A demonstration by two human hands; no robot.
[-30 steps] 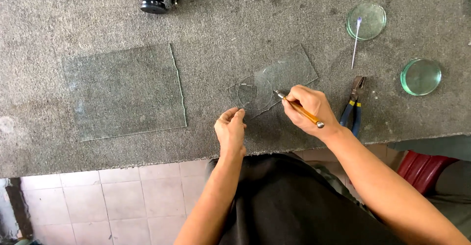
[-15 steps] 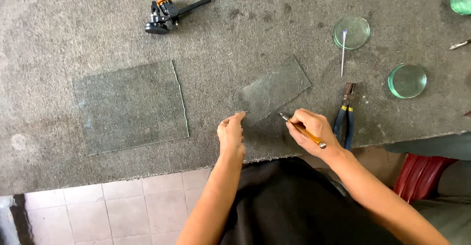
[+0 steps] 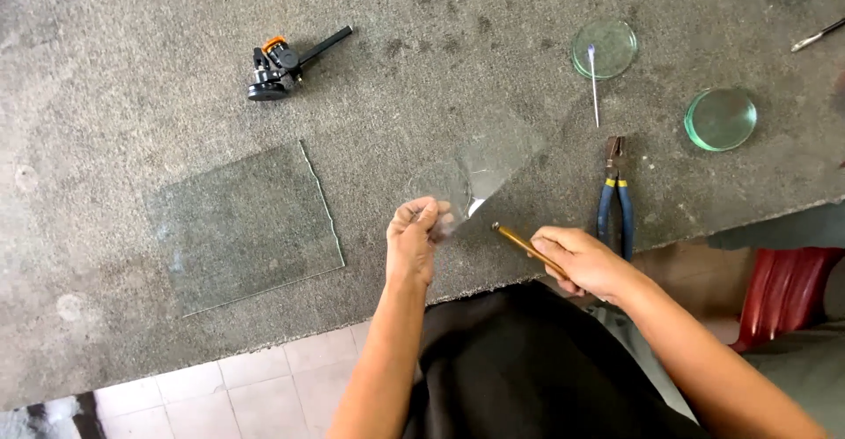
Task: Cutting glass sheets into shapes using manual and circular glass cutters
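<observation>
Small glass pane (image 3: pixel 480 171): flat on the table earlier; now lifted at its near edge, pinched between the left hand (image 3: pixel 414 241) fingers. Brass-handled glass cutter (image 3: pixel 525 247): tip on the pane earlier; now clear of it, beside the right hand (image 3: pixel 585 261) fingertips.

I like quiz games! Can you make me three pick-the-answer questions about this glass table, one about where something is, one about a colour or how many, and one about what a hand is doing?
1. Where does the big clear glass sheet lie?
A. left of the hands
B. on the floor
C. under the pliers

2. What colour are the pliers' handles?
A. red
B. blue
C. white

3. What does the left hand do?
A. lies flat and empty
B. grips the pliers
C. pinches a small clear glass piece

Answers: 1 A, it lies on the grey table, left. 2 B, blue with yellow bands. 3 C, fingers close on its edge.
</observation>
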